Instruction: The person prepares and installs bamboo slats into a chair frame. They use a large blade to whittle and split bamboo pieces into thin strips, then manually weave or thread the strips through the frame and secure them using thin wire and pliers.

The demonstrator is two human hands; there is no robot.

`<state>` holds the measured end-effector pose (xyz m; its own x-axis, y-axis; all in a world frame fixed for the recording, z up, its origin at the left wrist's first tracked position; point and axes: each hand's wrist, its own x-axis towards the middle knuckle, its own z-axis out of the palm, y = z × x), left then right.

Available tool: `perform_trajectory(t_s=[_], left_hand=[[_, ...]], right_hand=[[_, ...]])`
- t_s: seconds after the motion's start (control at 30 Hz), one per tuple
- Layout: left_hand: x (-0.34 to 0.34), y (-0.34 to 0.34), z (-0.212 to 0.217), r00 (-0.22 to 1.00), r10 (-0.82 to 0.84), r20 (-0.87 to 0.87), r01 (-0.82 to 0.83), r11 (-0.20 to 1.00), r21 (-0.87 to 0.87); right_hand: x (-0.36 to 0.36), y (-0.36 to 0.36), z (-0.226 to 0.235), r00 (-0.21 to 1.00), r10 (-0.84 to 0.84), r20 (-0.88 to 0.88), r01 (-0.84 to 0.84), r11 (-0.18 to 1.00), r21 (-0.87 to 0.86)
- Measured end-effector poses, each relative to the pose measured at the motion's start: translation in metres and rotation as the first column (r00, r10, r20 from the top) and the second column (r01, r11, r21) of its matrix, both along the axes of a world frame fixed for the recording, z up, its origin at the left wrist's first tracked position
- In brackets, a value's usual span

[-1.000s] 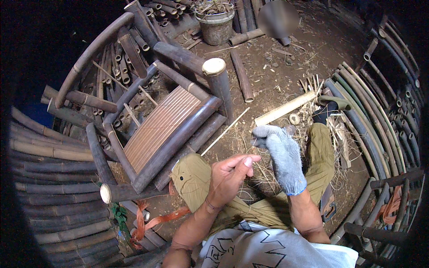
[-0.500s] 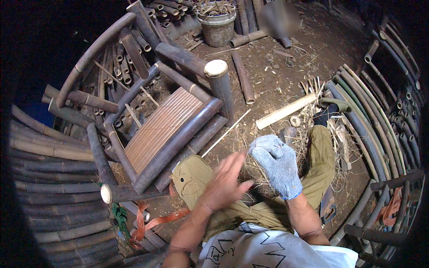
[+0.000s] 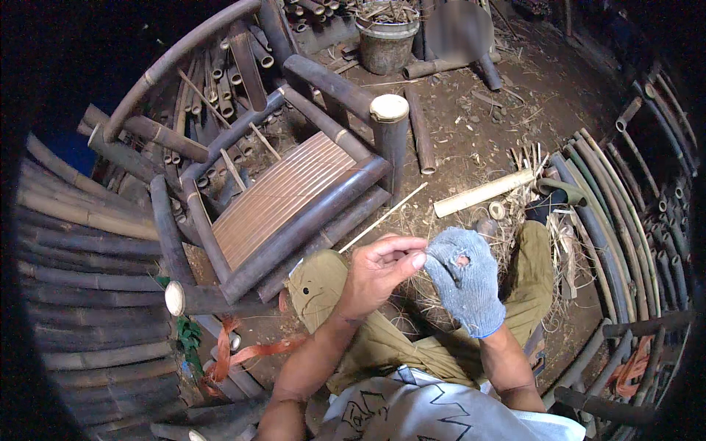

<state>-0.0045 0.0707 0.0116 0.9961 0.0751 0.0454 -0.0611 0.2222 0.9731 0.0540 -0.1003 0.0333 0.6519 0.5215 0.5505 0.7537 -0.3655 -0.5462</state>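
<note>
Meeting now — left hand (image 3: pixel 379 272) touches gloved right hand (image 3: pixel 465 283).

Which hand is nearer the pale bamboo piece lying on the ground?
Right. The gloved right hand sits just below the pale bamboo piece; the bare left hand is further off, down and to its left.

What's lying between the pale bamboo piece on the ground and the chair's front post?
In the head view, only dirt floor and one dark bamboo length lie between pale bamboo piece and post.
</note>
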Motion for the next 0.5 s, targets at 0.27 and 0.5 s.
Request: perform_trajectory(t_s=[0.27,0.5], left_hand=[[-0.005,0.01,-0.022,0.981,0.194,0.017,-0.194,0.981,0.016],[-0.04,0.078,-0.058,0.885,0.461,-0.065,-0.465,0.877,-0.118]], right_hand=[[-0.005,0.02,-0.024,0.951,0.14,-0.275,-0.14,0.99,0.02],[0.028,0.064,-0.065,0.931,-0.023,-0.364,0.011,0.999,-0.037]])
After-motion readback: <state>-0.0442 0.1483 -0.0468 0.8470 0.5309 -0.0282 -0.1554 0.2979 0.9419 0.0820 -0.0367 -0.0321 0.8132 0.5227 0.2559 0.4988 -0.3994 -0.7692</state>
